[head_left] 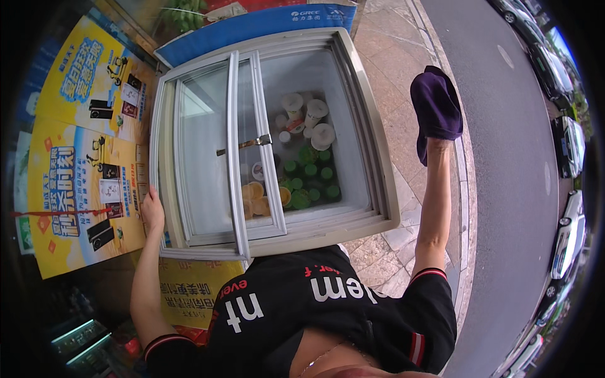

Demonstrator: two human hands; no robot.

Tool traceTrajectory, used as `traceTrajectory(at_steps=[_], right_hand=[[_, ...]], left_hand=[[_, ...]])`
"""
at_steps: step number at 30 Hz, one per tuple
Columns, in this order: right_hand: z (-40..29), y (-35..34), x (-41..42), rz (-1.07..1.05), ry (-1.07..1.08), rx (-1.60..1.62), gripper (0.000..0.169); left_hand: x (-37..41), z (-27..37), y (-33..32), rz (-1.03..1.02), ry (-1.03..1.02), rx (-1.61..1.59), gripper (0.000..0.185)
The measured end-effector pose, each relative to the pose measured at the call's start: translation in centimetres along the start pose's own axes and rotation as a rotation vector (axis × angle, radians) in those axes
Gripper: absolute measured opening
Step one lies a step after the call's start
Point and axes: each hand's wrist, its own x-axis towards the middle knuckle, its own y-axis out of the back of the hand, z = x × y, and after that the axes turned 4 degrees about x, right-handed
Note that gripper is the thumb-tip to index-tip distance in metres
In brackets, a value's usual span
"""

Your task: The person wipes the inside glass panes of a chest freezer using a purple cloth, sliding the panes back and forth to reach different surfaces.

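Note:
A chest freezer [378, 156] stands before me, its glass lids [203, 156] slid to the left so that its right part is uncovered. My left hand [152, 208] is at the left outer edge of the lid frame, its grip partly hidden. Off to the right, my right hand [439, 142] is inside or under a dark purple cloth [436, 104], which hides its fingers; only the wrist shows. Inside the freezer lie white-lidded cups [323, 137], green-capped bottles [310, 170] and yellowish round tubs [261, 205]. A strap or latch [255, 141] crosses the lid frames.
Yellow posters [94, 156] stand upright along the left side. A blue printed panel [255, 33] borders the freezer's far side. Stone paving [378, 56] lies to the right, then a kerb and a road [501, 141] with parked cars [567, 146].

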Motion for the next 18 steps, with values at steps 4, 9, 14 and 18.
traceTrajectory(at_steps=[4, 9, 14, 18], right_hand=[[-3.7, -6.4, 0.9, -0.194, 0.020, 0.170, 0.040], [-4.5, -17.3, -3.6, -0.265, -0.621, 0.772, 0.038], [-4.6, -24.1, -7.2, -0.680, -0.542, 0.441, 0.021], [-4.8, -28.2, -9.0, -0.677, -0.741, 0.432, 0.012]], left_hand=[[-1.6, 1.4, 0.4, 0.060, -0.003, -0.072, 0.059], [-1.9, 1.9, 0.4, 0.091, -0.049, -0.164, 0.056], [-1.7, 2.2, 0.5, 0.067, -0.028, -0.152, 0.052], [-1.8, 2.0, 0.5, 0.071, -0.009, -0.194, 0.052]])
